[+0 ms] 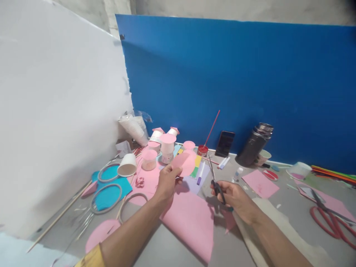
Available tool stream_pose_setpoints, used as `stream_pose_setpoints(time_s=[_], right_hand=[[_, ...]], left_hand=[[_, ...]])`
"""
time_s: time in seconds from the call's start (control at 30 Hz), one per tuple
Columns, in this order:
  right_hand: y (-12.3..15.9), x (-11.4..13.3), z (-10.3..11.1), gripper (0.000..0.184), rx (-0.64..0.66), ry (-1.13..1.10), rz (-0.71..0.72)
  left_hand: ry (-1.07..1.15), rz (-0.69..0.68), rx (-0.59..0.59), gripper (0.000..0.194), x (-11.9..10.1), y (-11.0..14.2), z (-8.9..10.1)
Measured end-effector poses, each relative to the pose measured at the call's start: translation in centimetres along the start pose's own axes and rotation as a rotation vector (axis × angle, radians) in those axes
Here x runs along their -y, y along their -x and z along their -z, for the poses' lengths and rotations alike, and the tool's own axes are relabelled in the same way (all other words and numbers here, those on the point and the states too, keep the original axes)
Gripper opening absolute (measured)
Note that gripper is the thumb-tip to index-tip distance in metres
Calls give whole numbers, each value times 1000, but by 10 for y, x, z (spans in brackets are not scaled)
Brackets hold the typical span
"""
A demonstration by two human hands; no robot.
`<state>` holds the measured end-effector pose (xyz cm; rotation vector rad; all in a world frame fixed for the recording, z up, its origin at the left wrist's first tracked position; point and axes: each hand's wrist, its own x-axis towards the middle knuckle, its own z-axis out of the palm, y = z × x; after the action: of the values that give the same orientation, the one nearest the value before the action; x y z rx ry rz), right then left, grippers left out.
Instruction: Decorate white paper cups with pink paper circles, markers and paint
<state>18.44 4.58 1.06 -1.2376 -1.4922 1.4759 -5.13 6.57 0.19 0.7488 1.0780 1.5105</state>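
Note:
Between the thumb and fingers of my left hand [168,181] is a pink paper circle [185,163], held up above the table. My right hand [232,196] grips the dark handles of a pair of scissors [211,172], whose blades point up and away, slightly parted. The scissors and the circle are apart. Below my hands lies a large sheet of pink paper [191,222]. Just beyond the circle stand several paper cups topped with pink discs, among them a tall stacked pair [167,148]. A purple-capped marker [200,173] lies between my hands.
At left are grey hoops [106,198] over blue sheets and a white paper cup [127,165] on its side. Along the back stand a red pot [203,150] with a stick, a phone [225,144] and a dark flask [254,144]. Red-handled scissors [330,218] lie at right.

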Motion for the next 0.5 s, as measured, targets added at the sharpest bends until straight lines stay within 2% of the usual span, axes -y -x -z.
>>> stream_pose_setpoints(time_s=[0.1,0.17,0.3,0.5], right_hand=[[0,-2,-2,51,0,90,12],[1,-5,-4,49,47,149,9],[5,-5,-10,36,128,276,-1],[8,0,-15,34,126,341,-70]], left_hand=[[-10,-7,-7,26,1,0,0],[-5,-16,-8,26,1,-1,0],[38,-27,11,23,-1,1,-2],[-1,1,97,14,-4,13,-8]])
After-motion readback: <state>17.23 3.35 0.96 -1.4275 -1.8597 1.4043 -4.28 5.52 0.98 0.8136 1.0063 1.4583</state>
